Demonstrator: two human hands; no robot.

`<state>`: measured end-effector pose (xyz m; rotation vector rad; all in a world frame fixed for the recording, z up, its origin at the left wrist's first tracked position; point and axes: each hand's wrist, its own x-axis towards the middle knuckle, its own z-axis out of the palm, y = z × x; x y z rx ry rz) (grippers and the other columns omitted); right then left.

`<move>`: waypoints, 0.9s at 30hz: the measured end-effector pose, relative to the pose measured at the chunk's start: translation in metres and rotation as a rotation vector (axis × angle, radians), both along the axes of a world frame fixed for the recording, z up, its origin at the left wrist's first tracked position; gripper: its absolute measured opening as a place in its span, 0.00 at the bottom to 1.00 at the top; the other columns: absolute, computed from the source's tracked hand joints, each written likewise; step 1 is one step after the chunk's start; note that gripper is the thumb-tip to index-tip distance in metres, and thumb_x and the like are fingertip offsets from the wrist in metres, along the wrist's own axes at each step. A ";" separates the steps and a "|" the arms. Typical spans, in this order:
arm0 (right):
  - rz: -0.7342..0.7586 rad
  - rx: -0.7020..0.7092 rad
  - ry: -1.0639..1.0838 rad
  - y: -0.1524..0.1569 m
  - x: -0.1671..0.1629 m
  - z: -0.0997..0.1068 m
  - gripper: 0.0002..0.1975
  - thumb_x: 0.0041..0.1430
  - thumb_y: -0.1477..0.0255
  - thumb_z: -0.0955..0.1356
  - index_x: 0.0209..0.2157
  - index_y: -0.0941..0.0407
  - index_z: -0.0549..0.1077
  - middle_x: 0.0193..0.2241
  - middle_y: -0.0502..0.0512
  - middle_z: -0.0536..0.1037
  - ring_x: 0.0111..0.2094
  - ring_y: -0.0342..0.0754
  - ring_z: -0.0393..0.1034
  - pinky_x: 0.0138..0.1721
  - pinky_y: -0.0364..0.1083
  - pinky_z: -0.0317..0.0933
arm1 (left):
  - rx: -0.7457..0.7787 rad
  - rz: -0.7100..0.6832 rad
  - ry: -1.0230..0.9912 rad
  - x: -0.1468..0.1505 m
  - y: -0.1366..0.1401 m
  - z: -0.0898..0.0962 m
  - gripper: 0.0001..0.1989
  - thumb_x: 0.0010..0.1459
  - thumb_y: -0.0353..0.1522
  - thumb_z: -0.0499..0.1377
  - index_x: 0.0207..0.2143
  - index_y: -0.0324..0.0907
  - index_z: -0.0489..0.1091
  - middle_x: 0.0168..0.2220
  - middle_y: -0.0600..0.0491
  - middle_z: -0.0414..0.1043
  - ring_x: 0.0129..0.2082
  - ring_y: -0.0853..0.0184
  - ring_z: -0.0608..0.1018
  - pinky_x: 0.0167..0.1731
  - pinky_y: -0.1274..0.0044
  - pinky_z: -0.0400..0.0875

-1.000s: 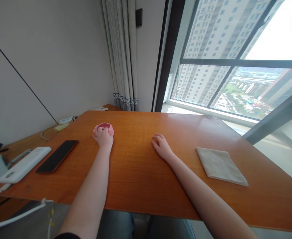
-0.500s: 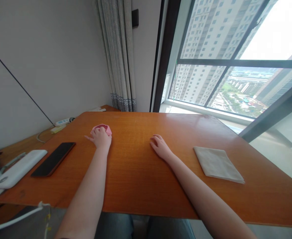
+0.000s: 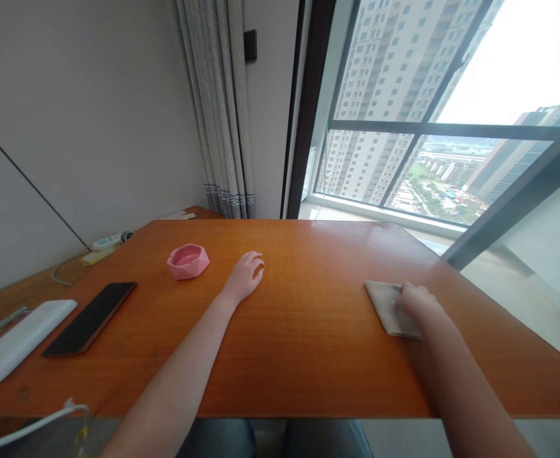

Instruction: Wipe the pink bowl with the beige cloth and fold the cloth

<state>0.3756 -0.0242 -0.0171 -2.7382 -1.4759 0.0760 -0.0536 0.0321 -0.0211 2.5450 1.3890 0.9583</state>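
Note:
A pink faceted bowl, like an ashtray point(image 3: 188, 262), stands upright on the table at the left. My left hand point(image 3: 245, 277) is to the right of it, apart from it. That hand holds nothing; its fingers are loosely bent, with the thumb apart. On the right lies a folded beige cloth point(image 3: 388, 310), flat on the wood. My right hand point(image 3: 419, 304) is over the cloth's right part, fingertips at its surface. Motion blurs these fingers, and I cannot tell whether they grip the cloth. Hand and forearm hide the cloth's right side.
A black phone point(image 3: 91, 318) lies on the wooden table point(image 3: 299, 356) at the left, beside a white rounded device point(image 3: 25, 340). A white cable point(image 3: 27, 429) crosses the front left corner. Behind the table are a power strip point(image 3: 108, 241), a grey curtain point(image 3: 225, 127) and a window.
My left hand has let go of the pink bowl and moved right. My right hand has gone from the table's middle to the cloth. The view has shifted slightly.

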 end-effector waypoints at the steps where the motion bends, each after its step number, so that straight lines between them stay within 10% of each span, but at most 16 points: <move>1: -0.027 0.010 -0.002 -0.004 -0.011 -0.002 0.17 0.54 0.74 0.61 0.44 0.60 0.73 0.44 0.73 0.71 0.46 0.64 0.68 0.38 0.58 0.64 | -0.002 -0.003 -0.010 0.005 -0.005 0.003 0.09 0.58 0.30 0.50 0.37 0.41 0.69 0.50 0.46 0.67 0.56 0.61 0.65 0.57 0.64 0.59; 4: 0.084 0.073 0.015 -0.007 -0.072 -0.004 0.17 0.59 0.71 0.58 0.42 0.57 0.73 0.43 0.73 0.71 0.46 0.65 0.66 0.39 0.61 0.62 | -0.006 -0.005 -0.031 0.036 -0.026 0.011 0.09 0.58 0.30 0.49 0.38 0.42 0.68 0.46 0.48 0.70 0.50 0.62 0.70 0.59 0.61 0.53; 11: 0.903 0.201 0.514 0.027 -0.205 -0.005 0.13 0.59 0.74 0.60 0.30 0.56 0.75 0.32 0.56 0.75 0.35 0.48 0.70 0.39 0.45 0.63 | -0.263 -0.038 0.091 0.071 -0.066 0.010 0.19 0.57 0.30 0.49 0.51 0.40 0.64 0.53 0.41 0.66 0.54 0.58 0.68 0.53 0.63 0.62; 15: 0.828 0.409 0.453 0.039 -0.219 -0.017 0.13 0.59 0.76 0.60 0.39 0.56 0.74 0.39 0.58 0.74 0.43 0.49 0.67 0.47 0.47 0.60 | -0.424 0.267 0.276 0.007 -0.080 -0.004 0.24 0.56 0.34 0.51 0.57 0.47 0.61 0.62 0.40 0.55 0.62 0.44 0.56 0.52 0.45 0.51; 22: 0.878 0.404 0.355 0.036 -0.219 -0.031 0.12 0.59 0.74 0.61 0.41 0.52 0.73 0.43 0.57 0.72 0.48 0.52 0.63 0.50 0.52 0.55 | -0.592 0.822 0.278 -0.086 -0.104 -0.007 0.30 0.59 0.46 0.42 0.61 0.47 0.56 0.65 0.38 0.47 0.62 0.41 0.53 0.49 0.42 0.51; 27: 0.851 0.423 0.379 0.036 -0.218 -0.032 0.12 0.58 0.74 0.61 0.41 0.52 0.72 0.44 0.57 0.71 0.49 0.52 0.62 0.51 0.51 0.55 | -0.611 0.852 0.249 -0.102 -0.098 -0.001 0.29 0.59 0.48 0.41 0.59 0.48 0.59 0.65 0.40 0.48 0.62 0.42 0.54 0.48 0.42 0.53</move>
